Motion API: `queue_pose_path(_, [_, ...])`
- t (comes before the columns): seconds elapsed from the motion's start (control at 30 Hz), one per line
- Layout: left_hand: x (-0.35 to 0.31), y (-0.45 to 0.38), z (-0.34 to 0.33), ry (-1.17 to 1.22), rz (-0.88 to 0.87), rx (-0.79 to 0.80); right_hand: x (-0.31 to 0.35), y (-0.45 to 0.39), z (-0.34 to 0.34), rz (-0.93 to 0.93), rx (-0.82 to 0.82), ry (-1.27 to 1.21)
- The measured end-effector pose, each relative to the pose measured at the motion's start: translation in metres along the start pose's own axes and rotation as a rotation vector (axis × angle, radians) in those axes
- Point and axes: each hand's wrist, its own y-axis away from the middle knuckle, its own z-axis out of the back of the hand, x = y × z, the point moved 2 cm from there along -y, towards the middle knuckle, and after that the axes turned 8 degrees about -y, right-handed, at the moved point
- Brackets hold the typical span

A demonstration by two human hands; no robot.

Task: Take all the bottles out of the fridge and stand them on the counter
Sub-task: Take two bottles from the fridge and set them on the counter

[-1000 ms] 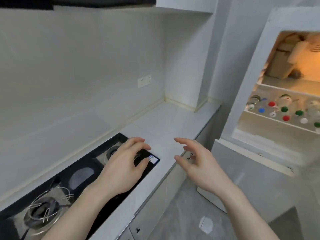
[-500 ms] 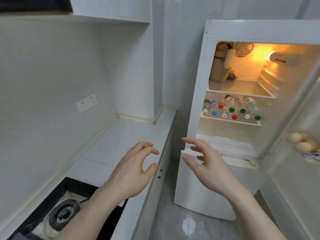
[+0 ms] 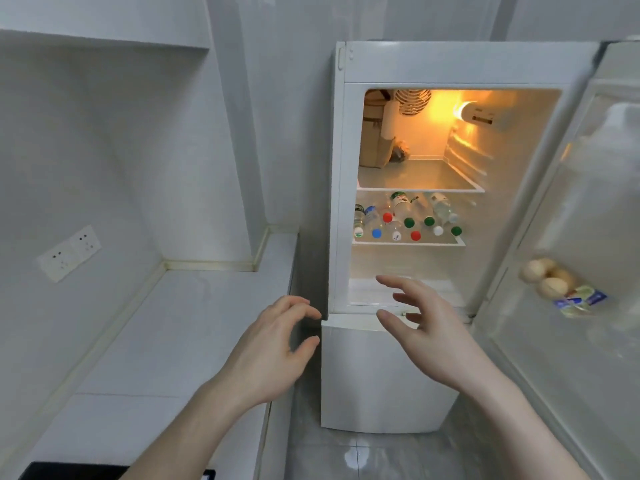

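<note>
No brand or label can be read anywhere: the bottles' (image 3: 405,216) labels show only as green and blue bands, and the print on the small packets (image 3: 579,301) in the door is too blurred to make out.

The bottles lie on their sides on the second shelf (image 3: 408,242) of the open fridge (image 3: 381,372), caps toward the front. About ten caps show: three green, two red, one blue and several white or pale, though the count is uncertain because they overlap and blur. The shelf above (image 3: 420,178) holds a brown box (image 3: 372,133) at its back left, under the lit lamp (image 3: 479,114). The fridge door (image 3: 571,358) stands swung out at the right; its rack carries what look like three or four eggs (image 3: 547,277) beside the packets.

The counter (image 3: 166,341) runs along the left, its right edge just beside the fridge's left wall, with a narrow dark gap between them. A double wall socket (image 3: 69,252) sits on the tiles above it, and a black hob corner (image 3: 69,471) shows at the bottom edge. Tiled floor (image 3: 353,455) lies open in front of the fridge.

The left hand (image 3: 273,351) hovers over the counter's right edge, fingers loosely curved, holding nothing. The right hand (image 3: 433,334) hangs before the fridge's lower compartment, fingers spread and slightly bent, also holding nothing and well apart from the bottles.
</note>
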Motion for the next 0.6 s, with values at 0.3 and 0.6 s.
queue_pose_path(0.3, [-0.021,-0.081,-0.030,0.018,-0.047,0.024,-0.040,-0.055,0.039,-0.023,-0.026,0.001])
queue_pose_path(0.6, [-0.054,-0.189,-0.075,0.043,-0.023,0.039,-0.099,-0.135,0.096,-0.034,-0.013,-0.031])
